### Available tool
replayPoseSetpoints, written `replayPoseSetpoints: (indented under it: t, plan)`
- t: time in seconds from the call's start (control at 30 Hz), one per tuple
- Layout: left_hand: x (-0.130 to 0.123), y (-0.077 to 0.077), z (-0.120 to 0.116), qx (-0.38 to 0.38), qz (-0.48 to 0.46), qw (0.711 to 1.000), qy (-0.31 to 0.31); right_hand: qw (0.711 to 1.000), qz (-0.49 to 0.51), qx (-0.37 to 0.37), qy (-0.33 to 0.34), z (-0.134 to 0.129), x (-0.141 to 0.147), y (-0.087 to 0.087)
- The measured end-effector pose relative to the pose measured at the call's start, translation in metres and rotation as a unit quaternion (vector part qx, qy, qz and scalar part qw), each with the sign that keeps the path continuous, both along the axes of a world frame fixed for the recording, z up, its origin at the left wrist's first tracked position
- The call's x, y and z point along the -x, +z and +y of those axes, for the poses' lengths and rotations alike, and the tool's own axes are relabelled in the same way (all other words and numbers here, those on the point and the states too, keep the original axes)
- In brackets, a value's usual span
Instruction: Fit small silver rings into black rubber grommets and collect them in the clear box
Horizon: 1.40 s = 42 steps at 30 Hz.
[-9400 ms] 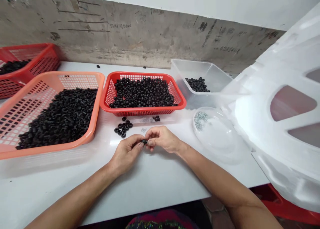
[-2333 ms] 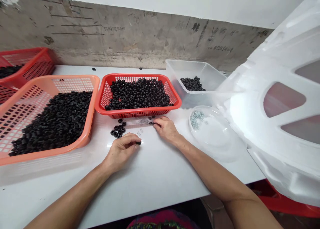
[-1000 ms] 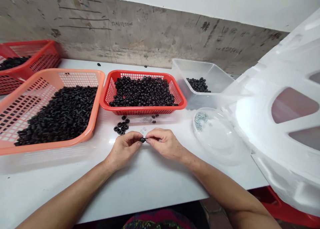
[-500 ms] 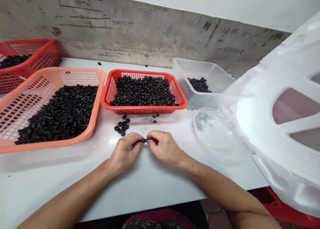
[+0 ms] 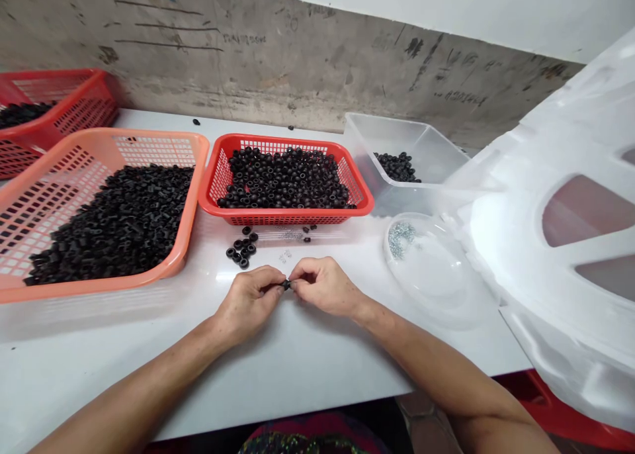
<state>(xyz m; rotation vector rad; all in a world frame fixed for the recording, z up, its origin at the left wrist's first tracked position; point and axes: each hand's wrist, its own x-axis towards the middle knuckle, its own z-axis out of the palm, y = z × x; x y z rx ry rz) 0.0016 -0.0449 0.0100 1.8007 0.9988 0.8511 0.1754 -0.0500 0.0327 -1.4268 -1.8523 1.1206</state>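
Note:
Fingertips of my left hand (image 5: 251,302) and my right hand (image 5: 325,287) meet over the white table and pinch a small black part (image 5: 286,284) between them. Most of that part is hidden by the fingers, so its exact shape cannot be made out. Just beyond my left hand lie several loose black rings (image 5: 243,249). A few tiny clear or metal bits (image 5: 284,256) rest beyond the fingertips. Small black pieces (image 5: 307,239) lie in front of the red basket (image 5: 285,217), which holds many round black parts.
At left stands an orange basket (image 5: 201,196) full of small black pieces, with another red basket (image 5: 94,113) behind it. A clear bin (image 5: 426,143) holds black parts at back right. Nearer is a clear round lid (image 5: 436,275) with tiny metal bits. Large white plastic (image 5: 520,222) fills the right.
Both hands stay pinched together on the black part, which has dropped slightly toward me. The right fingers have shifted a little. The baskets appear slightly higher as the view moves.

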Motion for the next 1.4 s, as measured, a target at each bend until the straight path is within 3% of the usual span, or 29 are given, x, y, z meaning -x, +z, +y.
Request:
replayPoseSetpoints:
  t: [0.17, 0.23, 0.33, 0.43, 0.67, 0.8, 0.97, 1.17, 1.4]
  plan:
    - [-0.003, -0.003, -0.002, -0.001, 0.064, 0.998, 0.026, 0.987, -0.067, -0.141, 0.031, -0.006, 0.01, -0.007]
    - [-0.003, -0.003, -0.002, -0.019, 0.078, 0.996, 0.027, 0.986, -0.058, -0.15, 0.034, -0.006, 0.009, -0.008]
    - [-0.004, 0.0, -0.002, -0.024, 0.065, 0.998, 0.008, 0.998, 0.049, 0.002, 0.026, 0.003, 0.001, -0.006]
    - [-0.004, 0.005, -0.002, -0.024, 0.039, 0.999, -0.022, 0.967, 0.197, 0.159, 0.04, 0.015, -0.01, -0.006]
    - [-0.004, 0.001, -0.003, -0.109, 0.021, 0.994, -0.014, 0.884, 0.363, 0.275, 0.108, 0.018, -0.014, -0.026]
    - [-0.003, -0.004, -0.002, -0.155, 0.042, 0.987, 0.013, 0.844, 0.424, 0.296, 0.143, 0.016, -0.011, -0.032]
    - [0.001, -0.006, -0.001, -0.183, -0.016, 0.983, -0.01, 0.868, 0.405, 0.252, 0.137, 0.015, -0.016, -0.02]
    - [0.006, -0.004, -0.005, -0.186, -0.048, 0.98, 0.057, 0.91, 0.368, 0.179, 0.063, 0.02, -0.033, -0.006]
    - [0.004, 0.004, -0.012, -0.234, -0.073, 0.968, 0.052, 0.94, 0.322, 0.115, 0.01, 0.029, -0.049, 0.007]
